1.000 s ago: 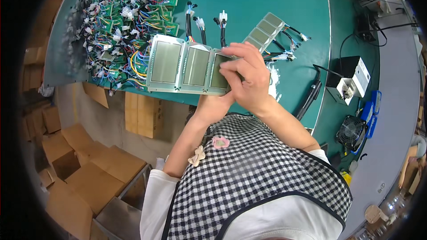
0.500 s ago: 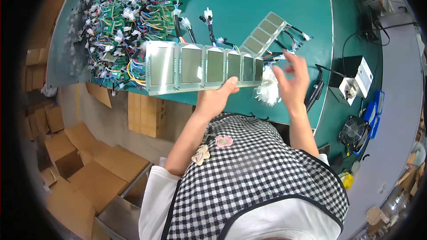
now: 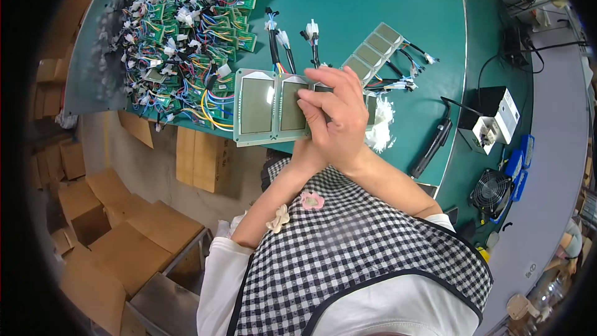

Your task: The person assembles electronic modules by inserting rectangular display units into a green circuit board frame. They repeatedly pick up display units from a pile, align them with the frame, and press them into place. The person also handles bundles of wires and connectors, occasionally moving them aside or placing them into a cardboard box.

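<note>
My right hand (image 3: 333,115) lies flat on top of row of display panels (image 3: 273,107), fingers curled over right end. Left hand (image 3: 305,149) mostly hidden under it; grip, cannot tell. Panels: grey-green glass, pale frames, side by side, wires on top. Row sits at near edge of green table (image 3: 385,6).
</note>
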`<state>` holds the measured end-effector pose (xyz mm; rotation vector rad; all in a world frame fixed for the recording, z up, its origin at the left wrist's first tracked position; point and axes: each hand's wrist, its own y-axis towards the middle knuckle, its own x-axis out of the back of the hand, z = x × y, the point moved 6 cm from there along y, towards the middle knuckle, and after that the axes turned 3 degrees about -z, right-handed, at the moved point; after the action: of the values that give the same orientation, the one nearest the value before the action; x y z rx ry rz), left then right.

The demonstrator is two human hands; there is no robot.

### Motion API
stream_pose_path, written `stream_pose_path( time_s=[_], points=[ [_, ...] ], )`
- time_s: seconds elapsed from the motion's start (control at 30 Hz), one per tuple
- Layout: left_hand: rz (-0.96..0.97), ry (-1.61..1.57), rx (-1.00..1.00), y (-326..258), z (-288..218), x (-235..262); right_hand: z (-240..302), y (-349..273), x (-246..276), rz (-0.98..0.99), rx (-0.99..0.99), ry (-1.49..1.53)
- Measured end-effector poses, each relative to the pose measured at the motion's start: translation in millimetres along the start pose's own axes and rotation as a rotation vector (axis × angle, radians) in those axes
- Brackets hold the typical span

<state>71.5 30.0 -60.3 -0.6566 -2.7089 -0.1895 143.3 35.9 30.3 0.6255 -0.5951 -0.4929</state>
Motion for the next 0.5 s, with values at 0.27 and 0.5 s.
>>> stream_pose_path(
  time_s=[0.27,0.5],
  points=[
    [-0.158,-0.646,0.367,14.9,7.8,22.5,-107.7,-85.1,60.2,0.135,-0.887,0.242],
    [-0.153,-0.523,0.327,17.5,7.3,15.9,-131.1,-84.9,93.2,0.132,-0.660,-0.584]
  ],
)
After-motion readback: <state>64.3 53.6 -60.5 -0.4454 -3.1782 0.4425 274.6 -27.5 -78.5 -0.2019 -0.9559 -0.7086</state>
